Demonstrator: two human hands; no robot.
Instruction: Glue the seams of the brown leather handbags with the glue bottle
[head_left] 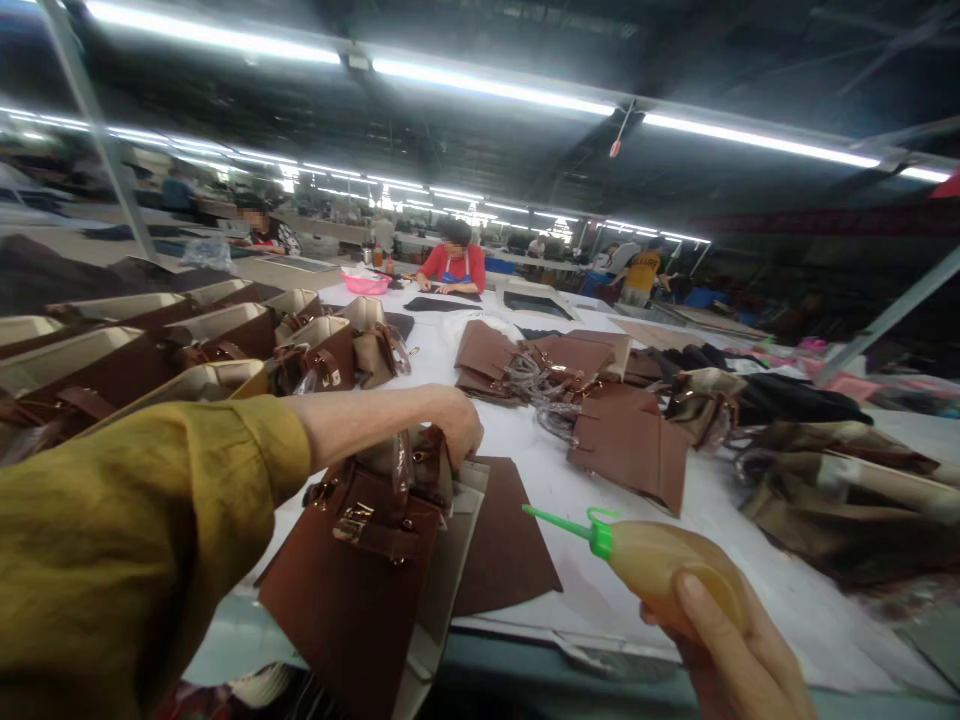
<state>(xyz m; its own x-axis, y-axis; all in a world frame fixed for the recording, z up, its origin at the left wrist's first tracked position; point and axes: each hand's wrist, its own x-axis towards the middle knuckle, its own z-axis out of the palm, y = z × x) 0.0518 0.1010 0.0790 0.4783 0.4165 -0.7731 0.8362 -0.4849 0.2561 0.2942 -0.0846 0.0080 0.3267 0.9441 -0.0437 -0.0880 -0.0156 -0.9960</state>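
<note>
My right hand (739,620) is wrapped round a squeeze bottle (660,565) of yellowish liquid with a green nozzle, which points left toward the bags. A brown handbag (352,590) with gold hardware and a pale lining leans at the table's front edge, its side open. At the bag's top, my left hand (459,425) bends down over the far side, closed on it; its fingertips are hidden. A flat brown panel (514,540) lies just right of this bag, beneath the bottle's tip.
Rows of open-topped brown bags (225,330) stand at left. Flatter bag pieces (630,440) with plastic-wrapped handles lie across the white table (547,460). Dark olive bags (847,500) are at right. A person in red (472,268) works opposite, near a pink basin (365,282).
</note>
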